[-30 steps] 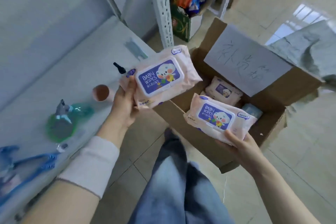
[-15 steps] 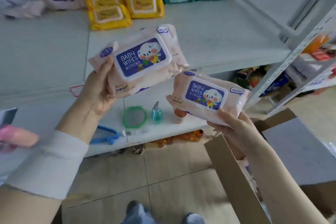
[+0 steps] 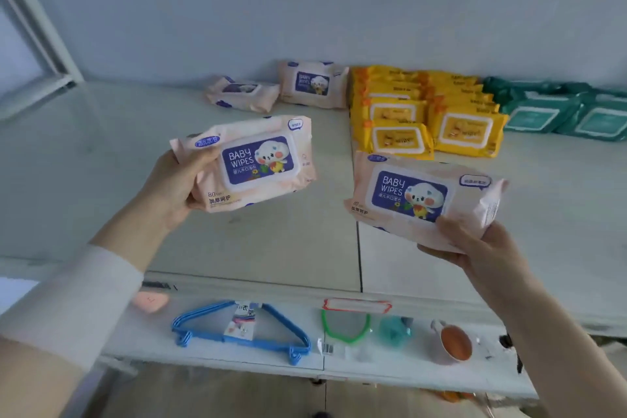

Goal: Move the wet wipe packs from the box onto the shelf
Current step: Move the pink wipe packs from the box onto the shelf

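Observation:
My left hand (image 3: pixel 173 188) grips a pink baby wipes pack (image 3: pixel 251 163) by its left end, held above the white shelf (image 3: pixel 288 241). My right hand (image 3: pixel 475 244) holds a second pink baby wipes pack (image 3: pixel 420 197) from below, further right over the same shelf. Two more pink packs rest at the back of the shelf: one lying flat (image 3: pixel 242 96), one propped up (image 3: pixel 312 83). The box is out of view.
Stacks of yellow wipe packs (image 3: pixel 424 112) and green wipe packs (image 3: pixel 559 108) fill the shelf's back right. The lower shelf (image 3: pixel 203 353) carries blue hangers (image 3: pixel 244 329), a green-framed item (image 3: pixel 344 326), a teal object (image 3: pixel 395 331) and an orange cup (image 3: pixel 454 343).
The view swung from the box on the floor up to the shelf. Both hands carried their packs up and over the upper shelf; the box has left the view.

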Demonstrator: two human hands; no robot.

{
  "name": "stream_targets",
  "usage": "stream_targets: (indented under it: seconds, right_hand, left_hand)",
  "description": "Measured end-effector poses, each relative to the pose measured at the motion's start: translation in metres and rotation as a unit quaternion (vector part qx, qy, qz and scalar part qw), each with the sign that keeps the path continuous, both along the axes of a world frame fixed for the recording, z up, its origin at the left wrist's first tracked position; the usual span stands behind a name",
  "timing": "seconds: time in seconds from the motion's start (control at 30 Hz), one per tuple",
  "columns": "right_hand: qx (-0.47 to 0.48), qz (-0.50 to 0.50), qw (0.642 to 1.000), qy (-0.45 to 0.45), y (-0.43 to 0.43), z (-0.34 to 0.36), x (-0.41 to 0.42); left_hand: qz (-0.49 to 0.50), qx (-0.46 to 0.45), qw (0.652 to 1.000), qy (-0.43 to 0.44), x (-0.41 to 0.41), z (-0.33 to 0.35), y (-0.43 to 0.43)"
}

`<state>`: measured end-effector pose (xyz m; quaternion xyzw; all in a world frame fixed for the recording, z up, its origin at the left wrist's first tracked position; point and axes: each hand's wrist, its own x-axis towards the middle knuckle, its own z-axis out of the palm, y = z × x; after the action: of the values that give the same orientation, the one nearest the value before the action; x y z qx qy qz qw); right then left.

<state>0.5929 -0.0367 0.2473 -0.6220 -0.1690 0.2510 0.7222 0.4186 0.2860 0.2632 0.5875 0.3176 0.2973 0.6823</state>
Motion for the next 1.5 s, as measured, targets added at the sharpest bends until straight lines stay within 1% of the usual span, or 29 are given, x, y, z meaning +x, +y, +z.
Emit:
stream_targets:
  seconds: [0.1, 0.17, 0.27, 0.43, 0.5, 0.57, 0.6, 0.67, 0.73, 0.9, 0.93, 0.97, 1.0, 1.07, 1.1, 1.13, 1.2, 1.27, 1.33, 1.4, 1.5]
  right_hand:
    - [-0.007, 0.017, 1.0, -0.023, 0.053, 0.003, 0.029]
    - [-0.007, 0.021, 0.999, -0.024, 0.09, 0.002, 0.047]
    - [-0.017, 0.018, 1.0, -0.018, 0.146, 0.003, 0.071]
    - [-0.073, 0.005, 0.997, -0.023, 0.233, 0.006, 0.108]
    - [-0.122, -0.017, 0.991, -0.044, 0.265, 0.002, 0.122]
    - [-0.192, -0.077, 0.975, -0.076, 0.291, -0.005, 0.135]
    - [-0.231, -0.116, 0.961, -0.1, 0.302, -0.009, 0.142]
    - [-0.309, -0.181, 0.918, -0.169, 0.319, -0.014, 0.151]
    - [-0.35, -0.217, 0.887, -0.208, 0.334, -0.019, 0.157]
    - [-0.386, -0.296, 0.855, -0.176, 0.361, -0.027, 0.158]
    - [-0.406, -0.297, 0.845, -0.183, 0.362, -0.028, 0.156]
    - [-0.428, -0.292, 0.831, -0.204, 0.36, -0.026, 0.154]
    - [-0.449, -0.283, 0.813, -0.24, 0.357, -0.024, 0.15]
    - [-0.477, -0.251, 0.771, -0.338, 0.347, -0.013, 0.142]
    - [-0.486, -0.225, 0.751, -0.387, 0.341, -0.007, 0.138]
    - [-0.497, -0.193, 0.73, -0.427, 0.331, 0.002, 0.135]
    - [-0.529, -0.139, 0.689, -0.475, 0.304, 0.019, 0.128]
    - [-0.57, -0.104, 0.655, -0.484, 0.262, 0.034, 0.122]
    - [-0.625, -0.063, 0.625, -0.464, 0.207, 0.046, 0.114]
    - [-0.672, -0.039, 0.608, -0.42, 0.141, 0.054, 0.102]
    - [-0.712, -0.031, 0.603, -0.359, 0.026, 0.059, 0.081]
  left_hand:
    - [0.01, 0.036, 0.999, 0.005, 0.019, 0.0, 0.046]
    - [0.011, 0.058, 0.998, 0.025, 0.031, -0.004, 0.075]
    - [0.004, 0.069, 0.997, 0.042, 0.05, -0.012, 0.117]
    - [-0.019, 0.086, 0.993, 0.074, 0.09, -0.018, 0.185]
    - [-0.028, 0.094, 0.992, 0.084, 0.11, -0.021, 0.212]
    - [-0.036, 0.119, 0.987, 0.105, 0.132, -0.026, 0.235]
    - [-0.037, 0.137, 0.983, 0.118, 0.142, -0.029, 0.244]
    - [-0.02, 0.169, 0.976, 0.139, 0.159, -0.036, 0.255]
    - [0.003, 0.187, 0.97, 0.154, 0.172, -0.044, 0.259]
    - [0.053, 0.239, 0.949, 0.198, 0.181, -0.052, 0.255]
    - [0.062, 0.268, 0.939, 0.206, 0.18, -0.049, 0.252]
    - [0.067, 0.315, 0.921, 0.218, 0.179, -0.046, 0.248]
    - [0.069, 0.375, 0.894, 0.234, 0.178, -0.041, 0.243]
    - [0.053, 0.495, 0.832, 0.247, 0.177, -0.028, 0.23]
    - [0.03, 0.548, 0.798, 0.247, 0.179, -0.019, 0.22]
    - [-0.005, 0.6, 0.759, 0.254, 0.183, -0.01, 0.208]
    - [-0.096, 0.686, 0.666, 0.277, 0.195, 0.01, 0.176]
    - [-0.171, 0.729, 0.586, 0.31, 0.21, 0.028, 0.132]
    - [-0.218, 0.745, 0.524, 0.351, 0.223, 0.044, 0.074]
    - [-0.249, 0.756, 0.479, 0.37, 0.232, 0.055, 0.002]
    - [-0.301, 0.757, 0.429, 0.391, 0.243, 0.063, -0.122]
